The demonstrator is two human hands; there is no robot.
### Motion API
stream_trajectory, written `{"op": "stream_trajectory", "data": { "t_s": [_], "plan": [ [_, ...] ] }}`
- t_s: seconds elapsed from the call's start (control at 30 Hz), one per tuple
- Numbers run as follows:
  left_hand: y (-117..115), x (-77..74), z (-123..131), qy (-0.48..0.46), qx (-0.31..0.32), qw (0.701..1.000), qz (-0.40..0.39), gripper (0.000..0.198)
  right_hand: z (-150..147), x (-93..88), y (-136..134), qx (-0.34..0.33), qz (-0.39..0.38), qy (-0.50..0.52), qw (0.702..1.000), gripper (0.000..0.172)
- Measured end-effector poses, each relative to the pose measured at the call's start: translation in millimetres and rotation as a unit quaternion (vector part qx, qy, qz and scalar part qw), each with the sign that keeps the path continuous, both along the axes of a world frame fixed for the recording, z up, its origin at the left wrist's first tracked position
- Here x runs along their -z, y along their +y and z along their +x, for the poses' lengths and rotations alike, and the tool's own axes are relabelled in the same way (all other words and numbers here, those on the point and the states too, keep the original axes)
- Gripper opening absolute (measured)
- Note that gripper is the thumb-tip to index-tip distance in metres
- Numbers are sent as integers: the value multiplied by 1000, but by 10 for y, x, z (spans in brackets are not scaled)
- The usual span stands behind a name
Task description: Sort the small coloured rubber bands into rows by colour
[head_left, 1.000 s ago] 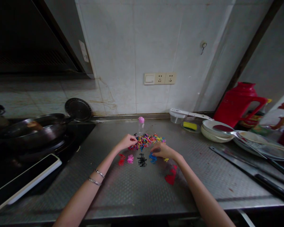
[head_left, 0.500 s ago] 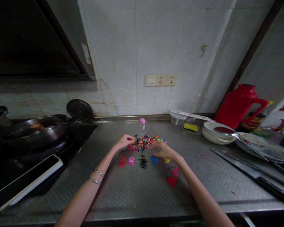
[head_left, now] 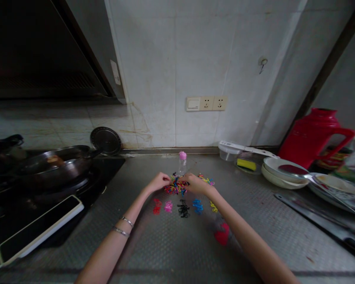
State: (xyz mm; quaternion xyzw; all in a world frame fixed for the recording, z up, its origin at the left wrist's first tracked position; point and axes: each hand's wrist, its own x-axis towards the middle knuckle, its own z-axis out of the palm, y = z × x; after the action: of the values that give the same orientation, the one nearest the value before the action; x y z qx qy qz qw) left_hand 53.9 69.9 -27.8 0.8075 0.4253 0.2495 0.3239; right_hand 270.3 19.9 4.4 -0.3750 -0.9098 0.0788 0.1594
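Note:
A mixed heap of small coloured rubber bands [head_left: 175, 187] lies on the metal counter between my hands. At its left edge is my left hand [head_left: 160, 182], thumb and fingertips pinched together; whatever they hold is too small to make out. My right hand [head_left: 197, 184] reaches over the heap's right part with fingers stretched out, covering some bands. In front sits a row of sorted bands: red bands [head_left: 157, 206], pink bands [head_left: 168, 206], black bands [head_left: 183, 209], blue bands [head_left: 198, 206] and yellow bands [head_left: 213, 207]. Behind the heap stands a small clear bottle with a pink cap [head_left: 182, 156].
A red heart-shaped piece [head_left: 222, 234] lies beside my right forearm. To the left are a phone [head_left: 41, 228] and a pan [head_left: 59, 169] on the stove. Bowls [head_left: 279, 179], a yellow sponge [head_left: 246, 164], a knife [head_left: 310, 217] and a red thermos [head_left: 310, 136] stand right.
My right hand has moved from above the blue bands up and left onto the heap. My left hand stays pinched at the heap's left edge. The view has shifted slightly.

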Motion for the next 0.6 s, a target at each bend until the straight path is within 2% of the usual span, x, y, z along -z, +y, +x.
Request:
{"op": "stream_trajectory", "data": {
  "t_s": [0.07, 0.23, 0.6],
  "plan": [
    [-1, 22, 11, 1, 1, 1000, 0, 25, -51, 66, -4, 8, 13, -6, 1000, 37],
    [-15, 60, 47, -3, 10, 1000, 1, 24, -92, 168, -60, 42, 44, -13, 998, 29],
    [-48, 25, 92, -19, 17, 1000, -3, 22, -37, 185, -111, 53, 62, 21, 996, 21]
  ]
}}
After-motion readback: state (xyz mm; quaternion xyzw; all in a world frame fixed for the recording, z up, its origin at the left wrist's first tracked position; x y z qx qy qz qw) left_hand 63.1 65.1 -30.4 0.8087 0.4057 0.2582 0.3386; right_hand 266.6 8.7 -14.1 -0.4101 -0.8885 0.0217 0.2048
